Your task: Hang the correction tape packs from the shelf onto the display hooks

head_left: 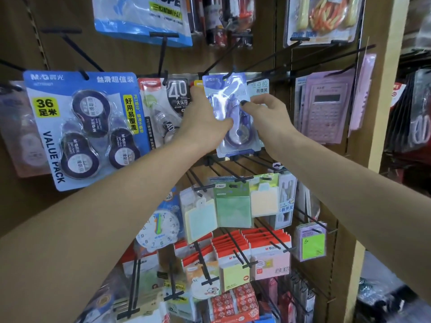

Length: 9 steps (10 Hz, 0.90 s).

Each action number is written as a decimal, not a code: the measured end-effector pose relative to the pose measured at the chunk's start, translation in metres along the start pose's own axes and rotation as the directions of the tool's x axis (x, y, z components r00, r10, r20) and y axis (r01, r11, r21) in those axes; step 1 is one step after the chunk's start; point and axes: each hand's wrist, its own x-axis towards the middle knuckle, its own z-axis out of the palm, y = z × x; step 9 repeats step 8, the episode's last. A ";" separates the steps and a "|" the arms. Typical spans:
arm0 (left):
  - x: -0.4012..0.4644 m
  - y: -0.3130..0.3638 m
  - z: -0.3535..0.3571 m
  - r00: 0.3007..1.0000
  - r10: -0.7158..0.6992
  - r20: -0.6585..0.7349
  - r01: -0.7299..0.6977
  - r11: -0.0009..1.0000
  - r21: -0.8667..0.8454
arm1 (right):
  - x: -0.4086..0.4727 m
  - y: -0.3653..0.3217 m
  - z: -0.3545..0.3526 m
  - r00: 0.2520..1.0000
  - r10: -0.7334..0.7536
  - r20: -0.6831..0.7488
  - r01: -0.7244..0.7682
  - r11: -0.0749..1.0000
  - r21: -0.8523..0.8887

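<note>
A purple correction tape pack (229,101) in clear plastic is held up against the display panel, its top hole at a black hook (227,75). My left hand (205,117) grips the pack's left edge, thumb across its lower front. On the right side of the pack, my right hand (265,113) pinches it with the fingertips. Behind it hangs a yellow-edged pack (198,83), mostly hidden. A big blue three-tape value pack (86,127) hangs to the left, and a "40" tape pack (168,106) between them.
Bare black hooks (303,59) jut out above and right of the hands. Pink calculator packs (326,108) hang at right, beside a wooden post (382,113). Sticky notes (233,206), a toy clock (158,229) and red packs (251,248) hang below.
</note>
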 end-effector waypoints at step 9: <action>-0.011 -0.028 -0.010 0.984 0.008 0.175 -0.056 0.961 0.270 | 0.010 0.026 0.018 0.992 -0.105 -0.070 0.076 0.942 -0.326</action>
